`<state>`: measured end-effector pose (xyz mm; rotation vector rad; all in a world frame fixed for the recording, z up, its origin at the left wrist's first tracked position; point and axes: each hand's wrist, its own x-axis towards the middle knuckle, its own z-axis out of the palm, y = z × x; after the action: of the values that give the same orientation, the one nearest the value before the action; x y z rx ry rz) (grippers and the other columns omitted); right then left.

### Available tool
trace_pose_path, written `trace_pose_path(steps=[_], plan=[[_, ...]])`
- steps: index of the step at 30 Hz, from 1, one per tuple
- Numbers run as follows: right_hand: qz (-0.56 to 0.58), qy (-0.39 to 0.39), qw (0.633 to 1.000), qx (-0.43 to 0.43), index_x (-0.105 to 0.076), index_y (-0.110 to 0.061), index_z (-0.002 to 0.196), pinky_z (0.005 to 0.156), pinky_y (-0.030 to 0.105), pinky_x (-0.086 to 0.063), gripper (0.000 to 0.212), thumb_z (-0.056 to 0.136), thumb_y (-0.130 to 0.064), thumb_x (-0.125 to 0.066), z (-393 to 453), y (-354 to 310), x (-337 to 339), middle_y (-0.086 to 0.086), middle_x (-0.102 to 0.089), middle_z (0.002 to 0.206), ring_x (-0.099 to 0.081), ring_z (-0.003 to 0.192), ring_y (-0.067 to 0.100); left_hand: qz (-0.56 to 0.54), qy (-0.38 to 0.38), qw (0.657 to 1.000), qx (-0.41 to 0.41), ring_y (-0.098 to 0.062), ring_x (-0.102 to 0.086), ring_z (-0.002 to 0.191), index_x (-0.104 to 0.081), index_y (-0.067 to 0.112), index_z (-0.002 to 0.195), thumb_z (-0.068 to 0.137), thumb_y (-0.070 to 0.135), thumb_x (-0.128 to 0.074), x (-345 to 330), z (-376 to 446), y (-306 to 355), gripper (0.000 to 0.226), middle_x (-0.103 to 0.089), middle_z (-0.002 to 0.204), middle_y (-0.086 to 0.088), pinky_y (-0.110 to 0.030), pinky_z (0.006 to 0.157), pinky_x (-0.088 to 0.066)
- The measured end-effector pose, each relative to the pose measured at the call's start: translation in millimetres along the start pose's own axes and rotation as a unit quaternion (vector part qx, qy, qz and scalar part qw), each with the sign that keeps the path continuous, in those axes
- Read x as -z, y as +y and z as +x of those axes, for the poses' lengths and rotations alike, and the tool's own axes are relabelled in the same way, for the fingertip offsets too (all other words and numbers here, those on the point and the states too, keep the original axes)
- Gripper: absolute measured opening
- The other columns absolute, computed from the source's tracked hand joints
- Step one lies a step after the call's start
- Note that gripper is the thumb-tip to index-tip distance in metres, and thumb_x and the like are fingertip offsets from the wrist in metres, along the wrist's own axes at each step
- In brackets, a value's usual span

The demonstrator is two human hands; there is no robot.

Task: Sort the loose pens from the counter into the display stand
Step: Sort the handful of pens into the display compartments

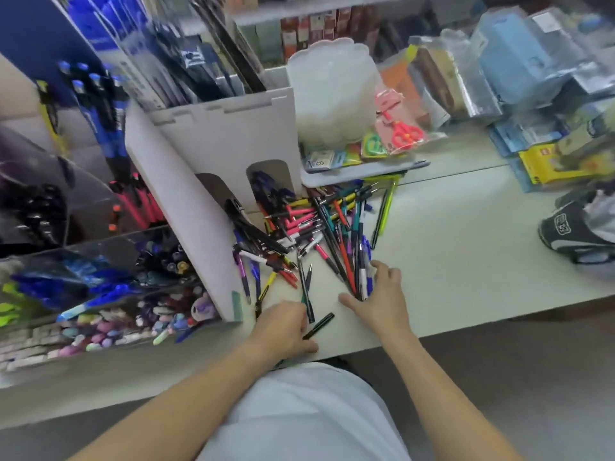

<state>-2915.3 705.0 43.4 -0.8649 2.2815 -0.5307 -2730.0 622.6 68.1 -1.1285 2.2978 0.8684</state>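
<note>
Both forearms reach in from the bottom over a white shirt. Left hand [284,326] sits at the table [466,244] edge, fingers curled round a dark pen [308,302] w/ another black pen [318,325] lying just beside it. Right hand [379,294] is spread flat, palm down, fingertips touching the near end of the pen pile [319,227], not gripping anything. Pile's a big multicolour mess btwn the hands and the white display stand [213,168] on the left, which already has pens in its slots. Pink scissors [404,131] in a packet farther back, near a white tub [332,94].
</note>
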Motion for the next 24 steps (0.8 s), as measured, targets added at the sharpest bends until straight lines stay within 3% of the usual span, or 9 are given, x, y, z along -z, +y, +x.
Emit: trace_pose_path(steps=[5, 8, 11, 14, 19, 24], plan=[[0.006, 0.017, 1.000, 0.011, -0.056, -0.013, 0.130, 0.078, 0.027, -0.042, 0.065, 0.077, -0.037, -0.084, 22.0, 1.2, 9.7, -0.002, -0.053, 0.107, -0.053, 0.095, 0.016, -0.034, 0.016, 0.999, 0.021, -0.025, -0.062, 0.085, -0.060, 0.020, 0.081, 0.076, 0.027, -0.069, -9.7, 12.4, -4.0, 0.012, -0.068, 0.088, -0.002, -0.035, 0.072, -0.053], [-0.011, 0.011, 1.000, 0.012, -0.062, -0.011, 0.122, 0.078, 0.035, -0.052, 0.060, 0.075, -0.041, -0.084, 35.0, 6.1, 15.5, 0.000, -0.062, 0.100, -0.060, 0.092, 0.020, -0.056, 0.040, 0.997, 0.024, -0.020, -0.062, 0.079, -0.062, 0.021, 0.077, 0.077, 0.021, -0.064, -8.5, 14.6, -9.2, 0.002, -0.067, 0.082, 0.002, -0.034, 0.069, -0.053], [-0.022, -0.004, 1.000, 0.017, -0.061, -0.013, 0.116, 0.073, 0.034, -0.051, 0.057, 0.074, -0.043, -0.085, 42.2, 7.4, 19.5, -0.001, -0.062, 0.095, -0.060, 0.087, 0.020, -0.111, 0.083, 0.989, 0.052, -0.014, -0.059, 0.072, -0.063, 0.017, 0.077, 0.076, 0.018, -0.069, -0.1, 17.3, -15.7, 0.006, -0.065, 0.075, 0.006, -0.030, 0.066, -0.050], [-0.001, -0.020, 0.999, 0.030, -0.059, -0.014, 0.111, 0.068, 0.026, -0.042, 0.052, 0.075, -0.041, -0.087, 41.1, 6.3, 18.3, -0.003, -0.061, 0.090, -0.059, 0.084, 0.018, -0.139, 0.100, 0.982, 0.074, -0.016, -0.055, 0.071, -0.056, 0.016, 0.086, 0.073, 0.021, -0.078, 0.9, 18.5, -19.8, 0.026, -0.058, 0.076, 0.006, -0.031, 0.064, -0.046], [-0.027, -0.039, 0.998, 0.033, -0.058, -0.014, 0.099, 0.063, 0.031, -0.044, 0.039, 0.079, -0.036, -0.084, 42.3, -7.8, 14.1, 0.000, -0.064, 0.083, -0.059, 0.077, 0.019, -0.052, 0.100, 0.987, 0.112, -0.020, -0.059, 0.075, -0.057, 0.015, 0.091, 0.077, 0.028, -0.071, 0.8, 23.1, -3.3, 0.024, -0.059, 0.081, 0.002, -0.033, 0.065, -0.049], [0.007, -0.088, 0.996, -0.021, -0.069, -0.006, 0.071, 0.055, 0.038, -0.057, 0.018, 0.071, -0.020, -0.080, 46.4, -20.0, 11.2, 0.000, -0.069, 0.064, -0.067, 0.061, 0.018, -0.034, 0.105, 0.986, 0.126, -0.023, -0.059, 0.075, -0.055, 0.016, 0.092, 0.078, 0.034, -0.063, 0.7, 31.9, 0.7, 0.023, -0.055, 0.087, 0.000, -0.032, 0.063, -0.050]])
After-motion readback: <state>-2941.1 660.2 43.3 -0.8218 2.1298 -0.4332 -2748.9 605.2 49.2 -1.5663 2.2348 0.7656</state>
